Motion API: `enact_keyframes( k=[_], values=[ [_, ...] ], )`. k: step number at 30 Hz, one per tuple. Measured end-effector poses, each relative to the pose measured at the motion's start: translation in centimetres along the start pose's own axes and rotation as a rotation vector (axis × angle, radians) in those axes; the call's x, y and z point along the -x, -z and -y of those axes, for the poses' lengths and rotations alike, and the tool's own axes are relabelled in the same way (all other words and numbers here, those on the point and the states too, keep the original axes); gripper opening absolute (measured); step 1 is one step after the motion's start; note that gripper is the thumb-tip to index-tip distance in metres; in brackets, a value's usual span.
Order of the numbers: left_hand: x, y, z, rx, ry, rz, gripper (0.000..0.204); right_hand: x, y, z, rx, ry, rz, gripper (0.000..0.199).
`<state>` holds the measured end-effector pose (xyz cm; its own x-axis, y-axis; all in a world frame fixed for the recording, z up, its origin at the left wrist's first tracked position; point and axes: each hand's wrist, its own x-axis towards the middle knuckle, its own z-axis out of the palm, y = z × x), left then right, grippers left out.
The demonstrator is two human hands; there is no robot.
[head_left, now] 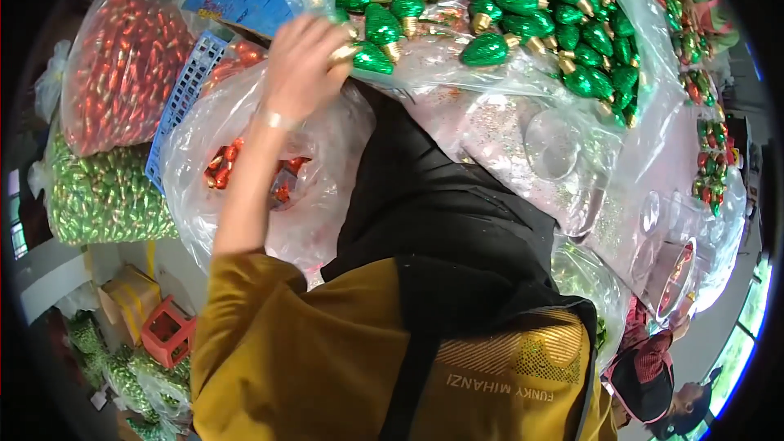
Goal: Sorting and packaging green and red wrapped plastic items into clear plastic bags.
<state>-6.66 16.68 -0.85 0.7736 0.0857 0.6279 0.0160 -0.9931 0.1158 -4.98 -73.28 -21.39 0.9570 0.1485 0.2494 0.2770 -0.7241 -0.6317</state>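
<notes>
My left hand (304,64) is at the near left corner of the table, its fingers curled and slightly blurred. Thumb and fingers close around the gold cap of a green glittery bulb ornament (372,58). Beyond it spreads a pile of more green bulb ornaments with gold caps (523,0) on clear plastic sheeting. Beneath my left forearm hangs a large clear plastic bag (318,188), with red bulb ornaments (222,165) inside. My right hand is outside the picture.
Full bags of red ornaments (126,73) and green ornaments (106,196) are stacked at left beside a blue crate (184,98). A red stool (169,332) stands lower left. Another person (653,376) is at lower right. Clear plastic containers (670,278) stand along the table's right side.
</notes>
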Motion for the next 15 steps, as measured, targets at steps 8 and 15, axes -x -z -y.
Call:
enact_keyframes(
  k=[8,15],
  values=[
    [-7.0,-8.6,2.8,-0.594,-0.54,0.91,0.026,8.6,-0.9,1.4,-0.092,-0.278,0.148,0.031],
    [-8.3,-8.2,2.0,-0.405,-0.495,0.898,0.047,0.7,-11.2,8.3,-0.255,-0.471,0.321,0.029]
  ],
)
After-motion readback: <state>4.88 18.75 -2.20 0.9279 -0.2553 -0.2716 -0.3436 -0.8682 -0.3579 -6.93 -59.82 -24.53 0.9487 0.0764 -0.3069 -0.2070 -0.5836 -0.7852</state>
